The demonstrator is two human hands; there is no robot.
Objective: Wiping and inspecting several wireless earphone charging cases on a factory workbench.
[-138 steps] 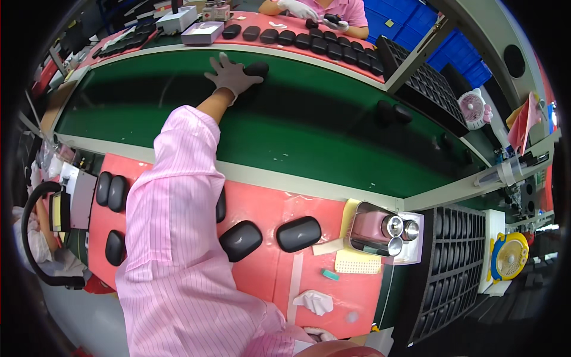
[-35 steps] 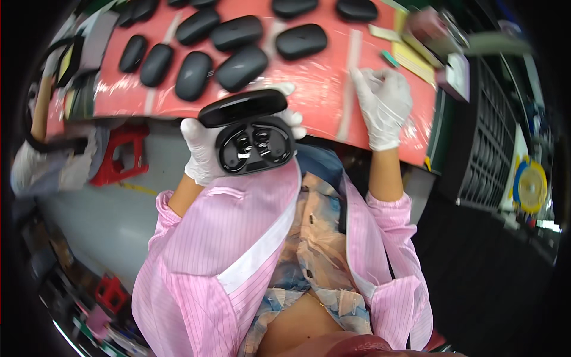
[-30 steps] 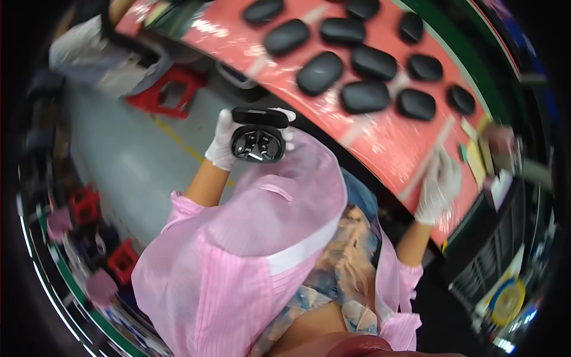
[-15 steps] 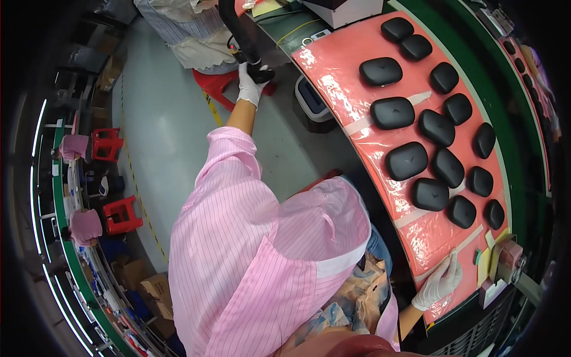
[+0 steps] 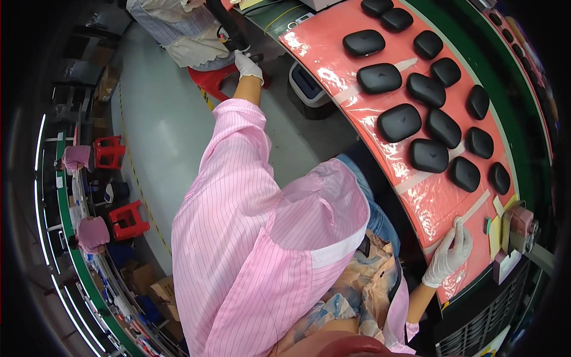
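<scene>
Worktop (image 5: 420,209): pink-covered, scattered black cases (image 5: 399,123)
Floor (image 5: 157,128): grey, red stools (image 5: 127,224)
Obstruction: black hose (image 5: 229,25) just beside left hand (image 5: 249,66)
Left fingers (image 5: 240,56): around dark case (image 5: 257,58)
Right fingers (image 5: 459,230): loosely bent, slightly parted

This is a factory floor: many alike black cases (image 5: 399,123) sit on a pink mat (image 5: 425,208), and across the grey aisle (image 5: 157,137) (edged with yellow-and-black tape (image 5: 132,162)) runs a long green line (image 5: 60,157) with people (image 5: 92,234) in pink beside it, red stools (image 5: 128,221), strip lights (image 5: 40,152) and cartons (image 5: 165,291).
</scene>
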